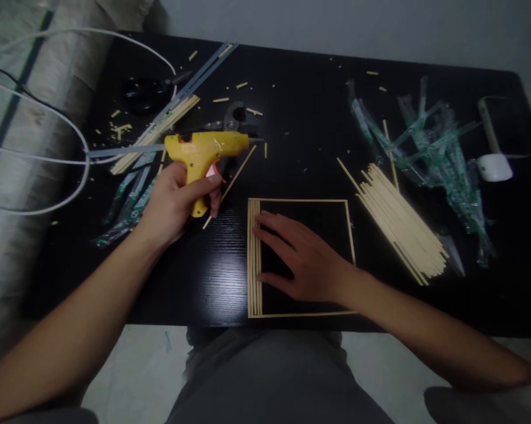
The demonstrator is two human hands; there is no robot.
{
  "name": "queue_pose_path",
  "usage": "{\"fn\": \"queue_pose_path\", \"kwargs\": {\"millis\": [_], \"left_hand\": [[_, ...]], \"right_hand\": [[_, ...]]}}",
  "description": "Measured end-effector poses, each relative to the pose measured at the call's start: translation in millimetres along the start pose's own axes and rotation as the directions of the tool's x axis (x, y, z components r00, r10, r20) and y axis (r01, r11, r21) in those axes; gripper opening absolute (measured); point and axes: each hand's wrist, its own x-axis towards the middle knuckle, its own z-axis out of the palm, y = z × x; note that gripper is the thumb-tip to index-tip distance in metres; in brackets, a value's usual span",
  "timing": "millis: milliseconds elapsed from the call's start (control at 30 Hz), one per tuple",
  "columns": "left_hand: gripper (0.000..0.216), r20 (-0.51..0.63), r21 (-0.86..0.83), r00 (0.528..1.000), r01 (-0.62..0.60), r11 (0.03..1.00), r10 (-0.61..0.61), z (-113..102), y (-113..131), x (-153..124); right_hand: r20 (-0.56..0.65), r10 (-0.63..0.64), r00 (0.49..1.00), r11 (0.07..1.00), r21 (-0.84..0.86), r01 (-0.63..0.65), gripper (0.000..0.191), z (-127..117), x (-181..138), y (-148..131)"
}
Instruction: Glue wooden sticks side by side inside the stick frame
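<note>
My left hand [173,203] is closed round the handle of a yellow glue gun [208,150], its nozzle pointing right over the black table [301,141]. A square frame of thin wooden sticks [301,201] lies in front of me, with several sticks laid side by side along its left edge [254,277]. My right hand [298,256] rests flat and open inside the frame, fingertips touching those left-edge sticks. A single loose stick [236,176] lies slanted just beside the glue gun.
A pile of wooden sticks [400,224] lies right of the frame, with torn green-printed plastic wrappers [428,147] behind it. A phone [506,126] and white charger [494,167] sit far right. Pliers [234,118], black scissors [146,94], more sticks, scraps and white cables [49,159] crowd the left.
</note>
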Motion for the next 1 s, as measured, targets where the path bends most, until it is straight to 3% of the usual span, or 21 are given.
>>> {"fn": "queue_pose_path", "kwargs": {"millis": [200, 367, 533, 667, 833, 1000], "left_hand": [[0.032, 0.082, 0.156, 0.996, 0.018, 0.988, -0.031, -2, 8, -5], [0.033, 0.026, 0.299, 1.000, -0.005, 0.954, -0.003, -3, 16, -8], [0.028, -0.094, 0.525, 0.993, -0.014, 0.851, 0.074, -20, 16, -13], [0.014, -0.145, 0.550, 0.987, 0.025, 0.835, 0.065, -28, 20, -14], [0.003, -0.047, 0.612, 0.998, 0.000, 0.791, 0.036, -31, 26, -8], [0.007, 0.053, 0.664, 0.998, -0.058, 0.746, 0.031, -35, 29, -3]], "right_hand": [[-0.023, 0.010, 1.000, 1.000, 0.013, -0.010, 0.069, 3, 0, -1], [-0.023, 0.028, 0.999, 0.998, 0.057, -0.027, 0.073, 5, -1, -2], [-0.008, 0.061, 0.998, 0.994, 0.088, -0.060, 0.071, 5, -1, -3], [-0.005, 0.081, 0.997, 0.994, 0.078, -0.081, 0.067, 5, 1, -5], [0.000, 0.095, 0.995, 0.991, 0.094, -0.095, 0.066, 5, 3, -8], [0.010, 0.123, 0.992, 0.987, 0.100, -0.123, 0.064, 3, 2, -9]]}}
